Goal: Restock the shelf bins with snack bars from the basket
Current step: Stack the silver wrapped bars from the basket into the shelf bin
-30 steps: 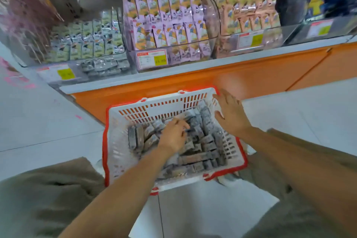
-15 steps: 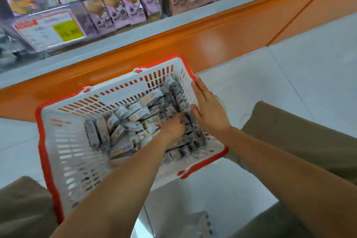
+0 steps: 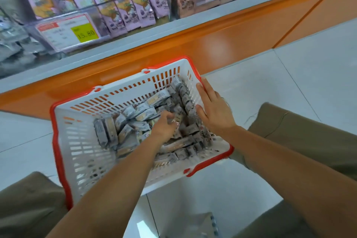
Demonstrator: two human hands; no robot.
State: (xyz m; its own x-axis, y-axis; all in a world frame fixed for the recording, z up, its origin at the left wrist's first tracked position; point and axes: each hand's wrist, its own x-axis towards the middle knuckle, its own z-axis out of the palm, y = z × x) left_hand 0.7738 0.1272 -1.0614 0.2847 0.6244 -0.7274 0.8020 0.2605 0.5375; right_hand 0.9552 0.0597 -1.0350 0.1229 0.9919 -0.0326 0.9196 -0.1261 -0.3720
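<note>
White red-rimmed basket [image 3: 63, 141] on the floor under the shelf bins [image 3: 58, 46], grey snack bars [image 3: 108, 133] piled inside, left grip [image 3: 164, 127] curled into the pile, hold not clear, right grip [image 3: 212, 110] flat with straight fingers on the basket's right wall

15.80 on two shelf price tags [image 3: 86, 33]

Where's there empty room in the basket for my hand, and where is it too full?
Bare white plastic shows on the left side of the basket, between the red rim and the pile of snack bars. The middle and right are crowded: the left hand curls round bars there, and the right hand lies flat along the right wall.
</note>
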